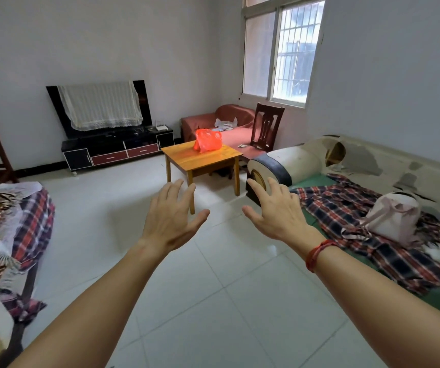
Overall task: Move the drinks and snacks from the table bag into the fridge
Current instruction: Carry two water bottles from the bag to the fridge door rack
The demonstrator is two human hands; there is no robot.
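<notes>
Both hands, my left hand and right hand, are out in front with fingers spread, holding nothing. A red bag sits on the counter, well apart from them. It looks thin, soft and crinkly, so I think I should grab it by the bunched top and lift gently.

**Orange-Red Bag on Honey-Yellow Table**

The bag is seen in translucent orange-red, set against the honey-yellow wood of the table. The floor tiles are finished in glossy white. The TV stand is coloured black with dark red drawer fronts, and the lace cloth is cream. A plaid blanket (red, navy and white checks) is contrasted with the green sofa seat. The backpack is tinted pale pink. A red cord is worn at one wrist.
</notes>
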